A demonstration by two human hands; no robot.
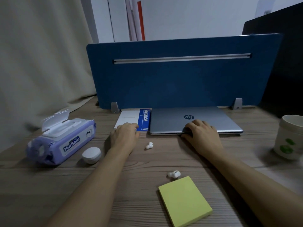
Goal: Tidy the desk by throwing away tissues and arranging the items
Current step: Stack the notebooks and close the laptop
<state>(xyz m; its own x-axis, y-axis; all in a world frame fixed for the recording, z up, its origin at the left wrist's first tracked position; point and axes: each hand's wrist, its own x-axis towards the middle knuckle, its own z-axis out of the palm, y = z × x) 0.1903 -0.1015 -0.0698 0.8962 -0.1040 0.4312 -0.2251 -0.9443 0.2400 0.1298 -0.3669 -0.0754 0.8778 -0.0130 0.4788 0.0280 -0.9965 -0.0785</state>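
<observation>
Head view, dim light, wide-angle bend at the edges.

Left hand (125, 135) lies palm down at the near edge of the notebook (133, 119), a white cover with a blue spine strip. Its fingers (135, 126) reach onto the near corner of the cover; the tips are foreshortened, so I cannot tell whether they pinch the edge or only rest on it.

Right hand (202, 134) sits on the near front edge of the closed silver laptop (195, 120), knuckles bent, with the fingers (199, 122) on the lid. The thumb falls in shadow at the laptop's front lip; grip or plain press cannot be told.

Notebook and laptop lie side by side, edges just beside each other, both against the blue divider panel (180, 79) at the back of the worktop (82, 185).

Wet-wipe pack (61, 141) at left, flip lid standing open. White round case (91, 155) just beside its near right end. One earbud (149, 145) between the two forearms, a second earbud (174, 174) just beyond the far corner of the yellow sticky-note pad (184, 201). Paper cup (289, 138) at right, cut off by the frame edge and blurred; its contents are hidden.
</observation>
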